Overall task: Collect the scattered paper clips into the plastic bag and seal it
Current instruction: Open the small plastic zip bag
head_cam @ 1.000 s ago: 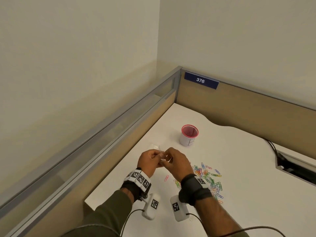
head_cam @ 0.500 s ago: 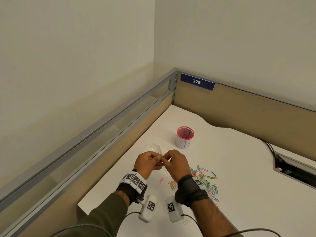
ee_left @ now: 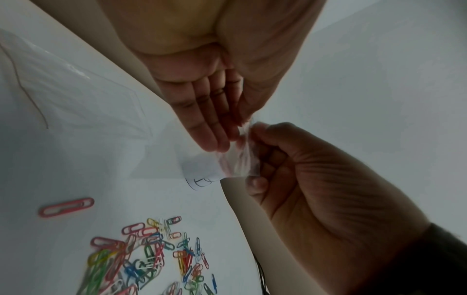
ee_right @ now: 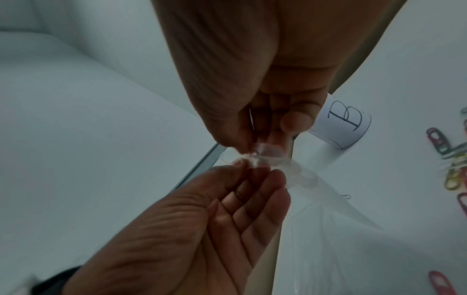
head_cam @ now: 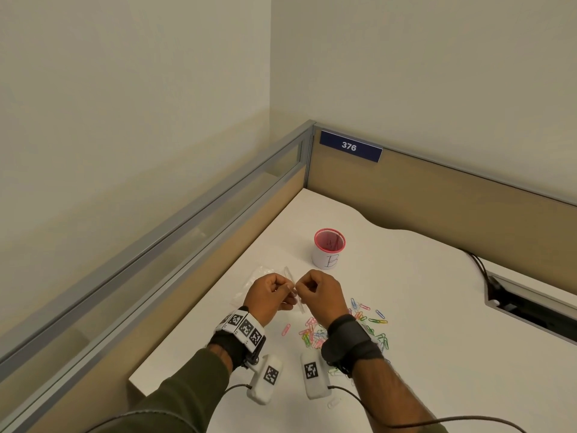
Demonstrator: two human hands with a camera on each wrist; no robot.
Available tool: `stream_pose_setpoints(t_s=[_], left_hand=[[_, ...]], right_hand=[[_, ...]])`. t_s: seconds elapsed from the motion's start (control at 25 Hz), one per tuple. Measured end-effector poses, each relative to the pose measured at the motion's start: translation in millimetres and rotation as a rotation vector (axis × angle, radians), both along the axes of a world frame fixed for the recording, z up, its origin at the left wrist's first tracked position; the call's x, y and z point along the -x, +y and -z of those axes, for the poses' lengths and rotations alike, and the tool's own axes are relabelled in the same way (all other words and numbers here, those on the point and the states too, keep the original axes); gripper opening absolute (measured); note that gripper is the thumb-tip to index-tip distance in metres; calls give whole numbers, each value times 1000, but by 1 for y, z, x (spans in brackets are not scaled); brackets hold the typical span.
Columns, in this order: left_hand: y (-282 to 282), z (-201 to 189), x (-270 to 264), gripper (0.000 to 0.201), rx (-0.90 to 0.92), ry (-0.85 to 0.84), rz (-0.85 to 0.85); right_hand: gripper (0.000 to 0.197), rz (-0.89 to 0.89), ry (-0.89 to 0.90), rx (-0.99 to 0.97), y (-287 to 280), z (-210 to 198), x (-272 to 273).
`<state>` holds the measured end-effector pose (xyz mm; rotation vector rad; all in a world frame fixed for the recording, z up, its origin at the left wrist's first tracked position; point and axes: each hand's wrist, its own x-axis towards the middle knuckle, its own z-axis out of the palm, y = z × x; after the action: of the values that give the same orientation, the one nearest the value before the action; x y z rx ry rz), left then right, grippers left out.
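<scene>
A clear plastic bag [head_cam: 263,273] is held above the white desk [head_cam: 437,307], and no clips show inside it. My left hand [head_cam: 285,290] pinches one side of its top edge and my right hand [head_cam: 304,289] pinches the other, fingertips almost meeting. In the left wrist view the crumpled bag mouth [ee_left: 240,159] sits between the left hand [ee_left: 227,137] and the right hand [ee_left: 255,131]. Coloured paper clips [head_cam: 346,329] lie in a loose pile under my right wrist. A single pink clip [head_cam: 285,329] lies to their left.
A white cup [head_cam: 328,253] with a pink rim and a letter B stands behind the hands. A white clip [head_cam: 334,403] lies near the front. Partition walls [head_cam: 218,232] close the desk's left and back. A cable slot [head_cam: 530,307] opens at the right.
My hands have drawn slightly apart, and the bag's top strip now shows between them. The bag has spread out behind my left hand. The clips have not moved.
</scene>
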<state>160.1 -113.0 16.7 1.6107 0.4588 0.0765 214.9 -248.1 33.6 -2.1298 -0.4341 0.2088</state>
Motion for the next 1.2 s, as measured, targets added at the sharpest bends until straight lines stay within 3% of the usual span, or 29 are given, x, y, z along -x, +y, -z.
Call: stream_pose_setpoints(t_s=[0.24, 0.44, 0.68, 0.8, 0.96, 1.2], left_hand=[[1, -2, -2, 13, -62, 16, 46], [-6, -8, -5, 11, -334, 97, 78], [-9, -14, -8, 9, -479, 139, 141], [-8, -18, -7, 15, -539, 127, 169], [-4, -23, -9, 23, -581, 81, 220], [13, -17, -6, 20, -569, -22, 292]], right_hand=[[9, -17, -5, 73, -1, -6, -2], [4, 2, 2, 164, 3, -4, 3], [6, 124, -37, 234, 2, -5, 0], [5, 168, -44, 228, -2, -4, -4], [19, -4, 22, 286, -2, -6, 1], [10, 190, -3, 311, -7, -8, -12]])
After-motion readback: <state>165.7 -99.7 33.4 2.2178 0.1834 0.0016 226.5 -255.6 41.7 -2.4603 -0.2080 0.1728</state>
